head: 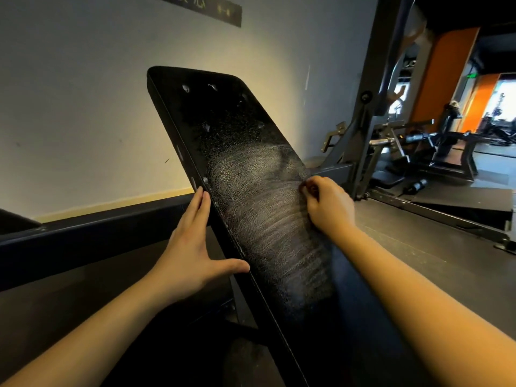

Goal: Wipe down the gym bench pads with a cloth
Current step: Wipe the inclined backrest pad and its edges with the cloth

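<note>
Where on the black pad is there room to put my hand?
The bench pad is bare between the left hand and right hand, and above both, up to the wet spots. Both side edges are crowded where the hands sit.

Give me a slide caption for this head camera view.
Left hand flat against the edge of the tilted black bench pad, right hand curled on its streaked surface.

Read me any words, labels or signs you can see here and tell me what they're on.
Dark wall sign: pale characters, cut off at the top edge and blurred, unreadable.
Green sign in the far room: too small to read.
Pale marking beside the grey upright: blurred, unreadable.
Bench pad: no text.
</note>
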A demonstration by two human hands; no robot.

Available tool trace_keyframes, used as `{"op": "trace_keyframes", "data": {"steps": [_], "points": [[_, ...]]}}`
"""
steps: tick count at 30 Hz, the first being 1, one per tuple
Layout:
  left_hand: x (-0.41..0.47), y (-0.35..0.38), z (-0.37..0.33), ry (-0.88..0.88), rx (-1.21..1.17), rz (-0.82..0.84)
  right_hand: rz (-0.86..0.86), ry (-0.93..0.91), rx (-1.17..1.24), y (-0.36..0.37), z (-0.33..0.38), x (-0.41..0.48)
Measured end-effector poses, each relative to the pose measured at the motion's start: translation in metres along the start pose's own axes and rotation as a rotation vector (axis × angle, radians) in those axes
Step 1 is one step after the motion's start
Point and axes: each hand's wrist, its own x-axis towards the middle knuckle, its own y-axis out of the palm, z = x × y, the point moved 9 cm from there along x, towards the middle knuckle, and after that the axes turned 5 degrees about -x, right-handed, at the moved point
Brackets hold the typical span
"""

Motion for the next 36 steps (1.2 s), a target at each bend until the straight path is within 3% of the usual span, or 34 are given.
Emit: {"op": "trace_keyframes", "data": {"steps": [1,3,7,8,10,14,19,22,25,29,33,36], "points": [[-0.001,0.0,-0.001,-0.002,0.001,0.0,0.06,0.092,-0.081,0.0,-0.016,0.005],[-0.001,-0.001,-0.001,-0.006,0.0,-0.005,0.132,0.109,-0.086,-0.004,-0.018,0.01],[-0.001,-0.003,-0.004,-0.024,0.017,0.001,0.28,0.038,0.693,-0.016,0.022,0.002],[-0.001,-0.003,-0.004,-0.029,0.016,0.002,0.329,0.016,0.79,-0.013,0.028,-0.002],[-0.002,-0.003,-0.006,-0.034,0.01,0.004,0.34,-0.048,0.67,-0.005,0.03,-0.007],[-0.003,-0.004,-0.004,-0.039,-0.019,-0.015,0.204,-0.048,0.399,-0.001,0.011,-0.011],[-0.005,-0.003,-0.003,-0.054,-0.031,-0.012,0.094,-0.228,-0.11,-0.026,0.029,-0.016],[-0.005,-0.011,-0.008,-0.046,0.007,-0.075,0.1,-0.225,0.126,-0.042,0.038,-0.015],[-0.002,-0.024,-0.038,0.085,-0.014,-0.2,0.287,-0.214,0.561,-0.045,0.052,-0.018],[0.017,-0.011,-0.079,0.189,-0.07,-0.087,0.464,-0.205,0.876,-0.052,0.064,-0.03],[0.033,0.011,-0.095,0.175,-0.006,-0.06,0.369,-0.127,0.827,-0.052,0.041,-0.026],[0.033,0.024,-0.102,0.214,0.338,-0.118,0.205,-0.064,0.517,-0.039,0.012,-0.026]]}}
